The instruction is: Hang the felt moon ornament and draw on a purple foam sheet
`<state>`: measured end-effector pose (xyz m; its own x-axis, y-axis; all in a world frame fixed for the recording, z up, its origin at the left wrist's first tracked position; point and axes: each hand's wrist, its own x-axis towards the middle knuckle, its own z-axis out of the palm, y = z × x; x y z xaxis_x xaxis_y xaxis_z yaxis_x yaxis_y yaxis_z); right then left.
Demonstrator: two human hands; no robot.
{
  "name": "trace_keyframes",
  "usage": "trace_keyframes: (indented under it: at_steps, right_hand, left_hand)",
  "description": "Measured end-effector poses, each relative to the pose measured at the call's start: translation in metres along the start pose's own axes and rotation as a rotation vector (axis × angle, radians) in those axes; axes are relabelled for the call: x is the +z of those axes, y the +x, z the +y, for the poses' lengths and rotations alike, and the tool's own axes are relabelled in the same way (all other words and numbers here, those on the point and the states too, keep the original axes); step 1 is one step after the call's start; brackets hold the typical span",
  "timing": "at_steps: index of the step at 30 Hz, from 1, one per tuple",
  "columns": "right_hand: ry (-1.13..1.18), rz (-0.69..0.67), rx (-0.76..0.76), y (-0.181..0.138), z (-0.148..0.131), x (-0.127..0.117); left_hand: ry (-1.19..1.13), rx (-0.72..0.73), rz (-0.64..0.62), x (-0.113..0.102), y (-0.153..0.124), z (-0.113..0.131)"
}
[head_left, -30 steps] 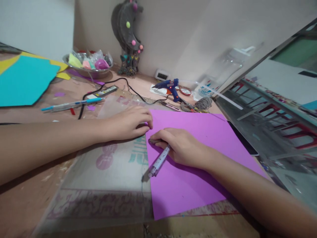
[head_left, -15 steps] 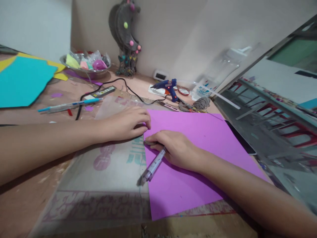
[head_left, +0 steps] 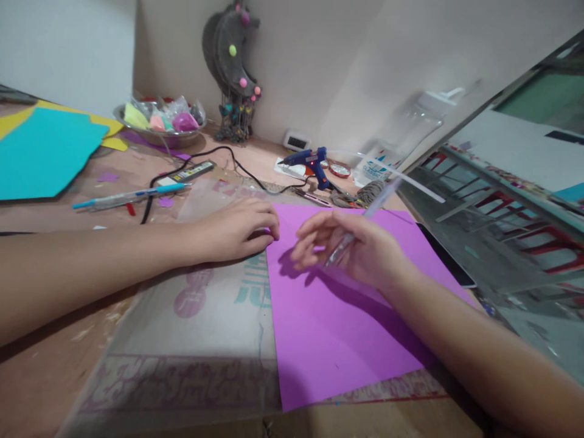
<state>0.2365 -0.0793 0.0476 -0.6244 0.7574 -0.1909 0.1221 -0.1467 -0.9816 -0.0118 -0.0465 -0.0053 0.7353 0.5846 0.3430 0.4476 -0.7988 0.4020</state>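
Note:
A purple sheet (head_left: pixel 328 340) lies in front of me on a printed translucent plastic sheet (head_left: pixel 182 334). My left hand (head_left: pixel 244 228) rests on its upper left edge, fingers curled together, with fingertips and thumb pressing the edge down. Over the sheet's upper part hovers my right hand (head_left: pixel 351 246), casting a shadow. It holds a clear, pale-barrelled pen (head_left: pixel 340 249), slanted between thumb and fingers; the other fingers are loosely bent and blurred.
A blue glue gun (head_left: pixel 312 163) with a lit red light and a black cord stands behind the sheet, near grey twine (head_left: pixel 371 193). To the left are a blue pen (head_left: pixel 132 196), turquoise sheets (head_left: pixel 50 152) and a metal bowl (head_left: pixel 177 139) of bagged colourful pieces. A crescent moon decoration (head_left: pixel 223 61) stands against the wall.
My right hand has lifted from the sheet's left edge and shifted right, its fingers loosening. The pen has swung round in it. A small dark object at its fingertips no longer shows. My left hand stays put.

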Motion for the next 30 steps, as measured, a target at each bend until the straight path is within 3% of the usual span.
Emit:
trace_keyframes:
  at_steps: [1, 2, 7, 14, 18, 30]
  right_hand:
    - [0.082, -0.119, 0.083, 0.000, 0.002, 0.006]
    - [0.123, -0.144, 0.108, 0.001, 0.006, 0.010]
    - [0.000, 0.201, -0.176, 0.009, 0.022, 0.007]
    - [-0.464, 0.247, -0.226, 0.002, 0.015, 0.024]
    - [-0.468, 0.201, -0.168, 0.010, 0.020, 0.032]
    - [-0.565, 0.270, -0.221, 0.016, 0.031, 0.030]
  left_hand:
    - [-0.003, 0.001, -0.004, 0.000, 0.000, 0.000]
    - [-0.002, 0.002, -0.006, 0.000, 0.000, 0.000]
    - [0.023, -0.005, -0.007, 0.000, 0.000, 0.001]
    - [0.011, 0.011, 0.025, 0.001, 0.000, -0.001]
    - [0.020, -0.008, 0.000, 0.000, 0.001, 0.000]
    - [0.023, 0.001, 0.011, 0.000, 0.001, -0.001]
